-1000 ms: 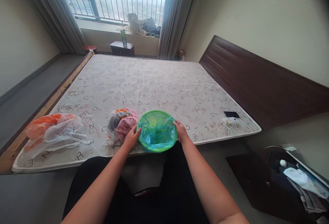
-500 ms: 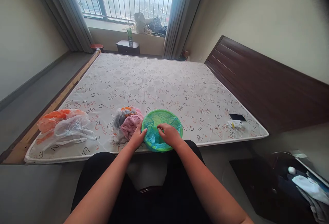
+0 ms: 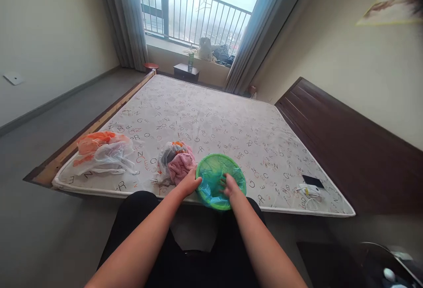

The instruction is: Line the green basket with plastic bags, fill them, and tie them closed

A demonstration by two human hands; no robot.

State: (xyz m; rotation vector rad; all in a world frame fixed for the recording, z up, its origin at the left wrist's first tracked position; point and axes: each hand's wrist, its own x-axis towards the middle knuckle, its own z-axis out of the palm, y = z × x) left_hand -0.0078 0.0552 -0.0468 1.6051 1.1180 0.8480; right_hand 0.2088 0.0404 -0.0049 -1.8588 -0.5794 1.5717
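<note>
At the near edge of the mattress (image 3: 211, 116), a green basin (image 3: 220, 164) sits right in front of me, its near side over my lap, though I can't tell whether it rests on the mattress or on my legs. A blue bag (image 3: 211, 189) lines it, bunched and crinkled inside. My right hand (image 3: 230, 186) is down in the basin with its fingers curled into the blue bag, gathering the plastic. My left hand (image 3: 190, 182) is against the basin's outer rim on the left side, fingers lightly bent; I can't tell whether it grips the rim or only touches it.

Just left of the basin, a pink towel (image 3: 177, 168) lies bundled with a see-through bag (image 3: 164, 162), almost touching my left hand. Farther left on the mattress, near its corner, is a heap of orange and white plastic bags (image 3: 102, 151). Well to the right, a black phone (image 3: 312, 181) lies beside a white charger (image 3: 306, 190) with its cable. My black trousers (image 3: 139, 217) fill the space below my arms, and a dark wooden headboard (image 3: 343, 147) runs along the mattress's right side.
</note>
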